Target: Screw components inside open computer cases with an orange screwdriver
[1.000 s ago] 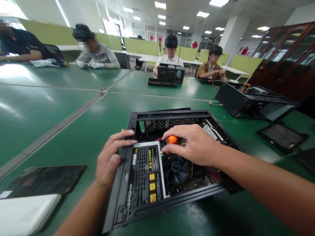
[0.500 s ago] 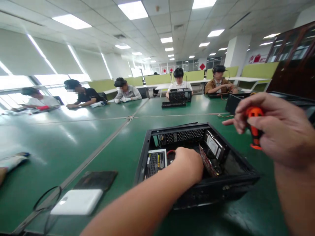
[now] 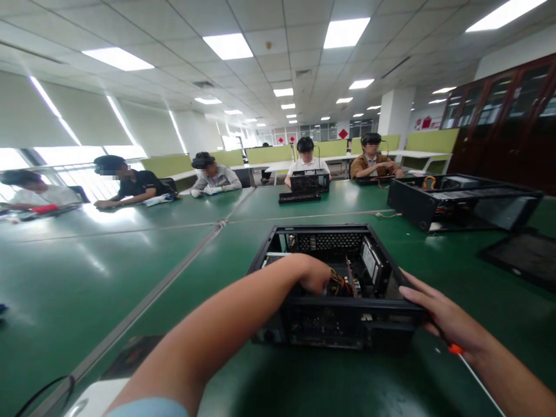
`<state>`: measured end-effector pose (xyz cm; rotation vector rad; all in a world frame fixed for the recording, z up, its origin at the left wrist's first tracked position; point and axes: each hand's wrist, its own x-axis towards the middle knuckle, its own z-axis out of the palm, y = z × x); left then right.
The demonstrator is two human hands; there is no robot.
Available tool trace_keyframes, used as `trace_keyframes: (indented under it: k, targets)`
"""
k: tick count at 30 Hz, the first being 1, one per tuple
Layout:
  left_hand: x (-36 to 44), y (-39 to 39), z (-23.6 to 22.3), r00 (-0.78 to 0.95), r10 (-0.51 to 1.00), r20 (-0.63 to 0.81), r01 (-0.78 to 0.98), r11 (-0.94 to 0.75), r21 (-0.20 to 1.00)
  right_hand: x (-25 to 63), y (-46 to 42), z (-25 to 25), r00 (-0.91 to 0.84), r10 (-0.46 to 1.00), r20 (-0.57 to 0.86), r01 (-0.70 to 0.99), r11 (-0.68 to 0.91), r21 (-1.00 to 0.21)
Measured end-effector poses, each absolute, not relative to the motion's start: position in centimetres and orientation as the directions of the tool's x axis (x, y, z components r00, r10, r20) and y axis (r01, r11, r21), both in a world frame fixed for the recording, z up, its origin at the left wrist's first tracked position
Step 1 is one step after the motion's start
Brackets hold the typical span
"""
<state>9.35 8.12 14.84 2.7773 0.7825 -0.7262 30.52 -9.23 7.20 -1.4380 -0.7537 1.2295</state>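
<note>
An open black computer case (image 3: 347, 303) lies on the green table in front of me. My left hand (image 3: 313, 274) reaches down inside it with curled fingers, beside a bundle of coloured wires (image 3: 339, 282); the fingertips and anything in them are hidden. A hard drive (image 3: 374, 263) is fixed at the case's right inner wall, with an upright circuit board (image 3: 351, 275) to its left. My right hand (image 3: 443, 310) grips the case's right edge. In the same hand is a screwdriver (image 3: 455, 348) with an orange and black handle, its shaft pointing down towards me.
Another open computer case (image 3: 460, 200) stands at the right, with a dark panel (image 3: 521, 255) near it. A white object (image 3: 98, 397) and a dark flat piece (image 3: 134, 354) lie at lower left beside a black cable (image 3: 43, 397). Several people sit across the table (image 3: 174, 313).
My right hand has come down from the air onto the case's right edge, still with the screwdriver. My left hand stays inside the case, and the view has turned right.
</note>
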Motion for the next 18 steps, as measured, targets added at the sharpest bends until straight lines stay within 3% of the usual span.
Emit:
trace_keyframes:
  k: [4, 10, 18]
  targets:
    - [6.2, 11.9, 16.8, 0.676, 0.445, -0.587, 0.552, -0.834, 0.004, 25.7, -7.9, 8.2, 0.25, 0.924, -0.289, -0.246, -0.228, -0.942]
    - [0.1, 14.6, 14.6, 0.519, 0.609, -0.6, 0.723, -0.687, -0.073, 17.7, -2.6, 8.2, 0.221, 0.956, -0.193, -0.129, -0.167, -0.977]
    - [-12.7, 20.4, 14.6, 0.337, 0.819, -0.464, 0.907, -0.415, -0.074, 7.0, 4.3, 8.6, 0.108, 0.985, -0.135, -0.158, -0.117, -0.98]
